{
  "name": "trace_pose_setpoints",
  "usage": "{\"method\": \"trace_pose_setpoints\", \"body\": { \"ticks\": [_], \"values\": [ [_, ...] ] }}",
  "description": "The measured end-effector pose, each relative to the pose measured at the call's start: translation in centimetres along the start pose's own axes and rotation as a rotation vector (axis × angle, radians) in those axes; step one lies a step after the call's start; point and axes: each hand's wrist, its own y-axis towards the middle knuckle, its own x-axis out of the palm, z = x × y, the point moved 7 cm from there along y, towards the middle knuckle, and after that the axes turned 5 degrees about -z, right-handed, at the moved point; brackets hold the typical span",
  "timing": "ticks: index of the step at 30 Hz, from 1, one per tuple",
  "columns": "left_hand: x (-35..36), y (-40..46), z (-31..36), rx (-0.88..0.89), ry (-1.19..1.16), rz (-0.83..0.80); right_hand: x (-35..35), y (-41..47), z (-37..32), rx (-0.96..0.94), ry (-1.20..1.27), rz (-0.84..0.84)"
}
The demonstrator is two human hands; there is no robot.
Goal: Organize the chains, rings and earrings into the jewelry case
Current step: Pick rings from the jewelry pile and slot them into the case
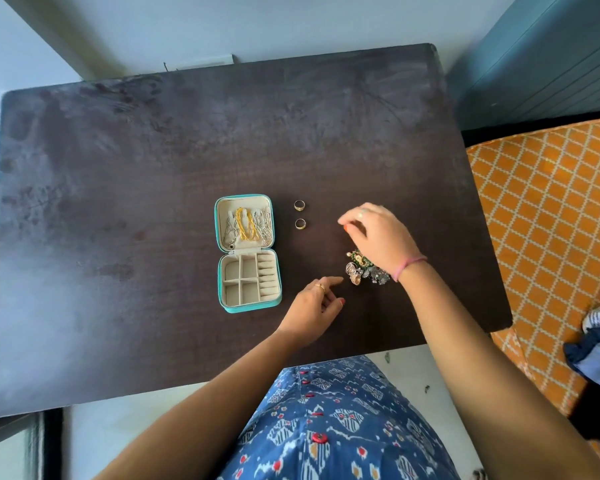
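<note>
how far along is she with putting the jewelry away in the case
Done: the chains hang in the lid of the open jewelry case. In hand: nothing clearly; the right hand is raised above the earring pile, fingers pinched and blurred, and the left hand is empty. Left: two rings on the table and the earrings; the tray compartments look empty.

No legible text or labels anywhere.

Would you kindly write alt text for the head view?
An open teal jewelry case on a dark table has chains in its lid, while two rings and an earring pile wait outside. The right hand hovers above the pile; the left hand rests nearby.
</note>
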Motion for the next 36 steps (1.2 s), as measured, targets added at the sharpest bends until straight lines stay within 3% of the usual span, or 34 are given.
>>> {"method": "trace_pose_setpoints", "body": {
  "ticks": [3,7,14,29,36],
  "values": [
    [0.2,0.2,-0.1,-0.007,-0.005,-0.03,-0.2,-3.9,2.1,0.091,0.056,0.06],
    [0.1,0.5,0.0,-0.02,-0.002,-0.03,2.4,-7.6,2.7,0.184,0.029,-0.039],
    [0.1,0.4,0.3,-0.052,0.0,0.052,4.3,-7.8,2.4,0.275,-0.092,-0.048],
    [0.9,0.2,0.8,-0.084,0.099,0.023,3.1,-4.2,0.8,-0.013,-0.414,-0.17],
    [0.8,0.2,1.0,-0.094,0.127,0.013,3.6,-3.9,0.6,-0.009,-0.409,-0.198]
  ]
}}
